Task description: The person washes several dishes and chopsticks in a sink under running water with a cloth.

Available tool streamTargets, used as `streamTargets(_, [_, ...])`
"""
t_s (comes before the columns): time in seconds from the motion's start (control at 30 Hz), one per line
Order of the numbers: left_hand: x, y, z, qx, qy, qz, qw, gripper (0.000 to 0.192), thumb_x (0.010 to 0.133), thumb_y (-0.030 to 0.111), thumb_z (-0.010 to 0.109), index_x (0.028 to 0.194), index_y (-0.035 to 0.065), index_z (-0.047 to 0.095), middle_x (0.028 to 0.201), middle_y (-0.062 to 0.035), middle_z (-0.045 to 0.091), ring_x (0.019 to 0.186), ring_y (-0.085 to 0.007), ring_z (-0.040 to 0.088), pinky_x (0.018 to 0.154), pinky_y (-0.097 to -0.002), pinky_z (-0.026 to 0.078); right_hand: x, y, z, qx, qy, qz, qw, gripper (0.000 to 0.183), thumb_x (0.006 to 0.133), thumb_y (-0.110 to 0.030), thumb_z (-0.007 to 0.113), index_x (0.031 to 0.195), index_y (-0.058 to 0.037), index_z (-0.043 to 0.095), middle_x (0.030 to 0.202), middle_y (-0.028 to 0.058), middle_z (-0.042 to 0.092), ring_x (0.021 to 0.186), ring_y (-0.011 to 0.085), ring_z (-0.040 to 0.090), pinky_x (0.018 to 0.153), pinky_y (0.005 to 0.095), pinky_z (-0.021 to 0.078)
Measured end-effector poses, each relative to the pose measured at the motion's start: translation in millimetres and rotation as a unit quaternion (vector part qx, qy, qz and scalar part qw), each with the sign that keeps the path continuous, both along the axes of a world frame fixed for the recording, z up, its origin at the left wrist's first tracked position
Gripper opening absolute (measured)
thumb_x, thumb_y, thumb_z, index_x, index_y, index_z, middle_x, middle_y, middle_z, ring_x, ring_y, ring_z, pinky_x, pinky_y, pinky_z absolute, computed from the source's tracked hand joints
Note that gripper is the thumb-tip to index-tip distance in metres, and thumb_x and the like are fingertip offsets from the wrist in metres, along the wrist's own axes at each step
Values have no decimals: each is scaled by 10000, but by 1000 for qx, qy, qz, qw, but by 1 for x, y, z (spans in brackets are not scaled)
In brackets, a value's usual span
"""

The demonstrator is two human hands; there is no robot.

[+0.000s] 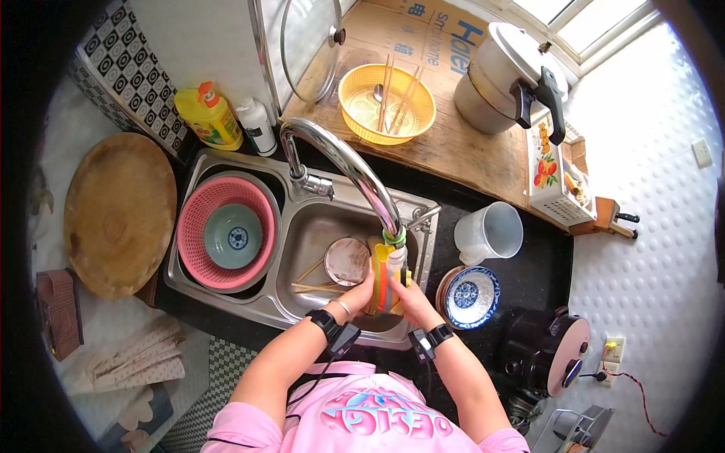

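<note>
Both my hands are over the right basin of a stainless steel sink (pixel 306 226), under the curved chrome faucet (pixel 362 175). My left hand (pixel 359 297) grips a vessel with orange, green and red stripes (pixel 380 283) by its left side. On the other side, my right hand (pixel 416 306) grips the same vessel. A small yellow and black piece (pixel 406 277) shows by the right fingers; what it is I cannot tell. Water appears to run from the spout. Left of the vessel lie a round whitish bowl (pixel 346 261) and several wooden chopsticks (pixel 317 287) in the basin.
A pink plastic basket (pixel 190 232) with a celadon bowl (pixel 218 226) fills the left basin. Stacked blue-and-white bowls (pixel 490 283) and a plastic jug (pixel 487 232) stand to the right. Behind are a yellow basket (pixel 351 113), a pressure cooker (pixel 481 85) and a dish soap bottle (pixel 212 122).
</note>
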State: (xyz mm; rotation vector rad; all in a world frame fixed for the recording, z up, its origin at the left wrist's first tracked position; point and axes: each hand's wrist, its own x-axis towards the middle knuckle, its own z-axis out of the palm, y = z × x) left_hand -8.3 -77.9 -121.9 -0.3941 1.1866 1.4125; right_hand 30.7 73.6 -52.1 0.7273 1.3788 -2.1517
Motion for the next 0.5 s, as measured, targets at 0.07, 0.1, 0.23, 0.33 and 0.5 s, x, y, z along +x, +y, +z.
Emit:
streamTargets(0.07, [-12, -16, -12, -50, 75, -8, 996, 782, 887, 718, 189, 1391, 162, 409, 1194, -70, 561, 949, -168, 543, 770, -339, 450, -2, -1, -7, 46, 45, 51, 997, 419, 937, -271, 565, 1272, -33, 483, 1143, 55, 597, 989, 151, 577, 854, 311, 464])
streamTargets(0.1, [-20, -21, -13, -100, 148, -18, 984, 780, 888, 715, 193, 1376, 156, 435, 1127, -75, 578, 856, -147, 540, 690, -325, 449, -2, -2, -10, 93, 88, 100, 987, 420, 936, -264, 564, 1277, -37, 471, 1124, 61, 597, 952, 150, 591, 808, 310, 490])
streamTargets(0.23, [-63, -28, 52, -137, 171, -46, 975, 810, 838, 725, 364, 1102, 11, 640, 962, -128, 658, 843, -228, 632, 693, -352, 495, -3, -2, -13, 280, 150, 250, 915, 433, 859, -285, 663, 1185, -21, 556, 988, 71, 645, 890, 129, 584, 802, 292, 471])
streamTargets(0.33, [-71, -33, 43, -152, 144, -97, 973, 662, 808, 659, 506, 999, 44, 658, 861, -116, 657, 643, -205, 632, 528, -323, 494, -1, -10, -13, 456, 287, 327, 776, 411, 800, -321, 688, 1074, -25, 609, 934, 191, 633, 877, 350, 612, 778, 416, 480])
streamTargets(0.5, [-61, -38, 33, -122, 85, -50, 988, 333, 838, 240, 534, 1110, 51, 562, 867, -117, 649, 644, -238, 656, 543, -353, 562, -9, -7, 7, 524, 356, 404, 660, 373, 752, -304, 713, 1016, -53, 634, 856, 152, 609, 827, 353, 596, 718, 437, 478])
